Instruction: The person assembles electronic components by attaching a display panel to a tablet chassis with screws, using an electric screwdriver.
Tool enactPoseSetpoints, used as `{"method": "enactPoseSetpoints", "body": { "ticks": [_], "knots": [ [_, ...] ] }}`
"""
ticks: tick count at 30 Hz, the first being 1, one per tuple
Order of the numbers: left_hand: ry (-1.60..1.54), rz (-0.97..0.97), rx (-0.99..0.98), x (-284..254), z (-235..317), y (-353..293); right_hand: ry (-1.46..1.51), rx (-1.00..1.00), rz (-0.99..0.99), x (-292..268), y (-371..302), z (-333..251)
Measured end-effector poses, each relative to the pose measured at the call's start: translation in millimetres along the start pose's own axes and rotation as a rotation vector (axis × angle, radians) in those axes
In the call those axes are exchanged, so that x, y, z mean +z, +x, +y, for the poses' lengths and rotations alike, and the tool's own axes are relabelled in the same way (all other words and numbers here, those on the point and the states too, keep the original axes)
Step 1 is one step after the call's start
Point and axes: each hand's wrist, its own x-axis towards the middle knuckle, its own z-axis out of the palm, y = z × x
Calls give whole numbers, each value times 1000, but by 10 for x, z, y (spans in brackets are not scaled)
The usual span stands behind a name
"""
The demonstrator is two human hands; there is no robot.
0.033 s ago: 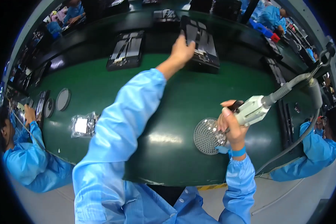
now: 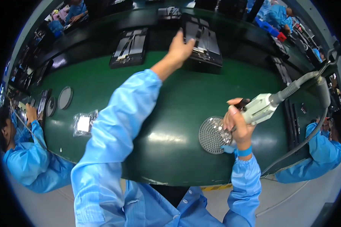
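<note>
My left hand [image 2: 180, 47] reaches far forward, closed on the left edge of a flat black electronic unit [image 2: 209, 41] with grey panels and dark ribbon cables. Its thumb lies over the edge; the other fingers are partly hidden. My right hand [image 2: 238, 123] is wrapped round a pale green electric screwdriver [image 2: 257, 109], whose tip I cannot make out. Beneath that hand lies a round grey dimpled dish [image 2: 210, 140] with small shiny pieces on its far right part. A blue band circles my right wrist.
A similar unit [image 2: 129, 48] lies to the left, another [image 2: 169, 13] farther back. A clear bag of parts [image 2: 83, 123] and round grey discs [image 2: 65, 97] lie left. The screwdriver's cable [image 2: 310, 140] hangs at right. Co-workers in blue sit on both sides.
The black unit has shifted slightly away from me, with my left hand at its edge. My right hand keeps the screwdriver over the dish; the whole view has shifted a little.
</note>
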Motion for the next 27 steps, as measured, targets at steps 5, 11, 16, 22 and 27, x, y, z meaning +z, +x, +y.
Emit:
{"method": "enactPoseSetpoints", "body": {
  "ticks": [5,11,16,22,27],
  "knots": [
    [-132,-51,-95,-1072,258,-1158,-46,-18,-7,45,23,71],
    [124,-153,-208,-1523,586,-2937,-38,-58,-54,-3,10,59],
    [96,-201,-469,-1672,1025,-3736,-44,-51,-88,-2,42,123],
    [828,37,-21,-2184,966,-3597,-68,-63,-95,-50,12,133],
    [926,91,27,-2937,689,-3290,-62,-52,-94,-9,2,129]
  ]
}}
